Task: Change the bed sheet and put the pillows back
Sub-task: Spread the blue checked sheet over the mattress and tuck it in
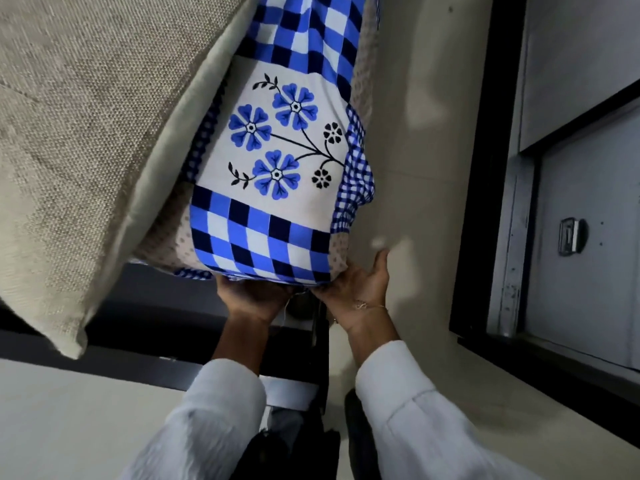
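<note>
While both hands lift from below, a blue-checked pillow rises against the wall.

White sleeves come first; above them the left hand is tucked under the pillow's lower edge, though whether its fingers grasp the cloth cannot be told (they are hidden), and the right hand supports the lower right corner with palm up and fingers released, straight. Beside the pillow at left leans a beige woven cushion, touching it. Farther right stands a grey metal cabinet with a small latch.
</note>
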Demonstrator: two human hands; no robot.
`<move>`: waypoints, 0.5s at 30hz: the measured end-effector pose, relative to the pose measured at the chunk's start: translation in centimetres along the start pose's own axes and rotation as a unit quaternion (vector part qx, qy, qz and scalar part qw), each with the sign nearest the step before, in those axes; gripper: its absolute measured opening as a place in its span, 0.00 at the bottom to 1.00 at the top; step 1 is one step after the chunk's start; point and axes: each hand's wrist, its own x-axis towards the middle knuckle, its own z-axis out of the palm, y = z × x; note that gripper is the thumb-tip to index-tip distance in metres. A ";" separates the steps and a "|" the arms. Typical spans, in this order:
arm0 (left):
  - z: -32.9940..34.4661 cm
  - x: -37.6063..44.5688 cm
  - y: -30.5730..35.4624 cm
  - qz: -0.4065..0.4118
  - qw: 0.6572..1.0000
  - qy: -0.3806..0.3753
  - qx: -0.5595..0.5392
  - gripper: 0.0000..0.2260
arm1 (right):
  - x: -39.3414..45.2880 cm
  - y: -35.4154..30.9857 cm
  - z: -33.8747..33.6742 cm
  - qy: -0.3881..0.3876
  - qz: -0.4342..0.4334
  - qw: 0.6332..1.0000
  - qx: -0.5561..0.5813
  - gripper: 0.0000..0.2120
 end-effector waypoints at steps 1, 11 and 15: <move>-0.1 0.0 -0.1 0.006 1.000 0.003 0.004 0.28 | 0.1 -0.1 0.5 -0.013 0.009 1.000 -0.014 0.39; 0.7 0.1 0.4 0.074 0.967 0.215 0.112 0.18 | -0.7 -3.2 -0.9 0.067 0.037 0.985 -0.156 0.34; 1.4 -2.9 -1.0 0.311 0.791 0.465 0.248 0.15 | -0.5 -4.7 0.5 0.221 -0.189 0.872 -0.395 0.22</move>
